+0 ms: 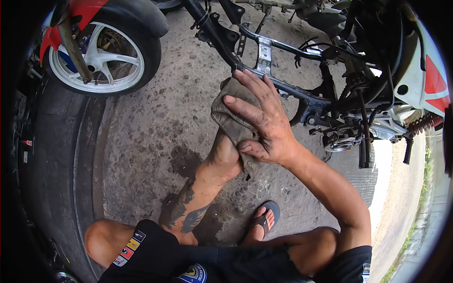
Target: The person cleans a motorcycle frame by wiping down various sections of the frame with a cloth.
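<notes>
A grey-brown rag (234, 106), folded and stained, lies over my left hand (225, 153). Only the wrist side of that hand shows; its fingers are hidden by the cloth. From the right, my right hand (264, 118) grips the rag, with the thumb low on it and the longer fingers stretched across its upper part. Dark grime marks the fingers and thumb of my right hand. Both hands are together in front of a black motorcycle frame (264, 78), and the right fingertips overlap its lower tube in the view.
At upper left stands a front wheel (101, 59) with white spokes and a red fender. A partly stripped motorcycle with white-and-red bodywork (432, 80) and a spring shock absorber (426, 124) fills the right. The rough concrete floor (141, 141) has dark stains. My sandalled foot (265, 219) is below.
</notes>
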Motion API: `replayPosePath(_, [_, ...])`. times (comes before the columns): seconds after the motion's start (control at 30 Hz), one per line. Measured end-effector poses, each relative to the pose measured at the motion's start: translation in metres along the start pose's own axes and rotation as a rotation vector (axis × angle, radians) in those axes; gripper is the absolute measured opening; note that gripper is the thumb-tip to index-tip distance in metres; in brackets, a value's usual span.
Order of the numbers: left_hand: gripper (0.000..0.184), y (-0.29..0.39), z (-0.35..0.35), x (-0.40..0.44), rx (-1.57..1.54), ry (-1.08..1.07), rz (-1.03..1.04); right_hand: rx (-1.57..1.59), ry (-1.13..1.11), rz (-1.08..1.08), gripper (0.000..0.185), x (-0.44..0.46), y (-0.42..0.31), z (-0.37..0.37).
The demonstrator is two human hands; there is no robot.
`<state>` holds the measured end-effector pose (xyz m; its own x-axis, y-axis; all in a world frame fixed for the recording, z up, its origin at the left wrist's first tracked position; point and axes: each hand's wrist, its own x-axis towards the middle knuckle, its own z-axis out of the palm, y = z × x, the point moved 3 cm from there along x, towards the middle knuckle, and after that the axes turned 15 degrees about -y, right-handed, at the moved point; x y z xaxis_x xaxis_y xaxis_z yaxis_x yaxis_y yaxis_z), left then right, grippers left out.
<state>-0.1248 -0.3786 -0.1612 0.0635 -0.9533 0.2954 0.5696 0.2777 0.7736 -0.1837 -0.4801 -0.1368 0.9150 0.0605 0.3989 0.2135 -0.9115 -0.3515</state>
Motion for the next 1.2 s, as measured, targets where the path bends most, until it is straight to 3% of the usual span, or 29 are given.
replayPosePath(0.07, [0.07, -0.008, -0.002, 0.003, -0.048, -0.066, -0.078, -0.005, 0.034, 0.0, 0.07, -0.015, -0.008, -0.005])
replayPosePath(0.17, [0.059, -0.018, -0.008, 0.01, -0.181, -0.122, -0.275, 0.027, 0.0, 0.179, 0.086, -0.043, -0.02, -0.008])
replayPosePath(0.37, [0.068, -0.072, -0.011, -0.015, -0.027, -0.068, -0.686, 0.293, 0.19, 0.293, 0.068, -0.145, -0.019, 0.058])
replayPosePath(0.43, [0.094, -0.098, -0.049, -0.053, 0.093, -0.354, -1.309, 0.403, 0.284, 0.338, 0.061, -0.184, -0.012, 0.094])
replayPosePath(0.47, [0.094, -0.088, -0.053, -0.06, 0.082, -0.347, -1.325, 0.578, 0.503, 0.677, 0.055, -0.21, 0.002, 0.114])
replayPosePath(0.5, [0.095, -0.043, -0.024, -0.04, 0.418, -0.535, -1.436, 0.744, 0.714, 1.016, 0.049, -0.236, 0.015, 0.132])
replayPosePath(0.53, [0.097, -0.018, -0.011, -0.031, 0.767, -0.727, -1.52, 0.739, 0.806, 1.072, 0.048, -0.251, 0.028, 0.138])
replayPosePath(0.57, [0.097, -0.016, -0.023, -0.038, 0.763, -0.722, -1.536, 0.732, 0.903, 1.127, 0.049, -0.258, 0.048, 0.141])
replayPosePath(0.63, [0.103, -0.02, -0.05, -0.054, 0.41, -0.539, -1.482, 0.559, 0.928, 1.182, 0.053, -0.239, 0.09, 0.131])
replayPosePath(0.7, [0.094, -0.035, -0.059, -0.053, 0.44, -0.51, -1.472, 0.507, 0.94, 1.019, 0.049, -0.197, 0.131, 0.12])
replayPosePath(0.73, [0.085, -0.039, -0.059, -0.045, 0.476, -0.481, -1.436, 0.485, 1.103, 0.917, 0.047, -0.181, 0.141, 0.116])
replayPosePath(0.77, [0.077, -0.039, -0.059, -0.036, 0.518, -0.452, -1.396, 0.455, 1.064, 0.998, 0.047, -0.181, 0.144, 0.119])
replayPosePath(0.83, [0.079, -0.05, -0.054, -0.028, 0.607, -0.477, -1.365, 0.425, 1.018, 1.086, 0.047, -0.195, 0.151, 0.135])
replayPosePath(0.87, [0.081, -0.055, -0.047, -0.026, 0.679, -0.502, -1.327, 0.132, 0.823, 1.097, 0.049, -0.207, 0.155, 0.153])
replayPosePath(0.9, [0.082, -0.069, -0.059, -0.036, 0.554, -0.519, -1.325, -0.159, 0.621, 1.085, 0.051, -0.216, 0.154, 0.164])
replayPosePath(0.93, [0.082, -0.07, -0.054, -0.032, 0.562, -0.538, -1.322, -0.172, 0.633, 1.092, 0.051, -0.224, 0.152, 0.166])
replayPosePath(1.0, [0.082, -0.068, -0.051, -0.026, 0.553, -0.518, -1.448, -0.179, 0.374, 1.211, 0.054, -0.224, 0.161, 0.17])
replayPosePath(1.03, [0.08, -0.074, -0.062, -0.03, 0.577, -0.499, -1.373, 0.015, 0.369, 1.222, 0.053, -0.22, 0.157, 0.153])
replayPosePath(1.07, [0.08, -0.072, -0.063, -0.033, 0.568, -0.503, -1.397, 0.033, 0.367, 1.24, 0.053, -0.212, 0.15, 0.143])
replayPosePath(1.13, [0.079, -0.071, -0.065, -0.026, 0.535, -0.396, -1.276, 0.171, 0.639, 1.308, 0.053, -0.201, 0.154, 0.131])
replayPosePath(1.17, [0.079, -0.07, -0.071, -0.031, 0.522, -0.389, -1.293, -0.019, 0.758, 1.208, 0.056, -0.201, 0.161, 0.144])
replayPosePath(1.2, [0.079, -0.069, -0.078, -0.035, 0.501, -0.377, -1.319, -0.011, 0.743, 1.211, 0.056, -0.208, 0.167, 0.158])
